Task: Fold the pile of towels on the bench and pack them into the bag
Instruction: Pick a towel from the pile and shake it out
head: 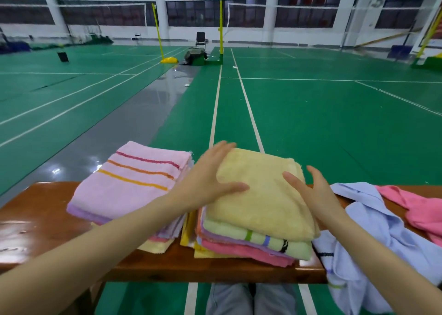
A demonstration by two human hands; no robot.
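Note:
A folded yellow towel [263,195] lies on top of a stack of folded towels [251,245] in the middle of the wooden bench [35,221]. My left hand [205,178] rests on the yellow towel's left edge, fingers straight, thumb lying across the cloth. My right hand [311,190] touches its right side with straight fingers. To the left sits a second stack topped by a pink striped towel [129,183]. Unfolded towels lie to the right: a light blue one [373,238] hanging over the bench edge and a pink one [418,209]. No bag is in view.
The bench stands at the edge of a green badminton court [311,113]. Yellow net posts [221,27], a chair [201,39] and a dark bundle [195,55] stand far across the floor. My knees [251,300] show below the bench's near edge.

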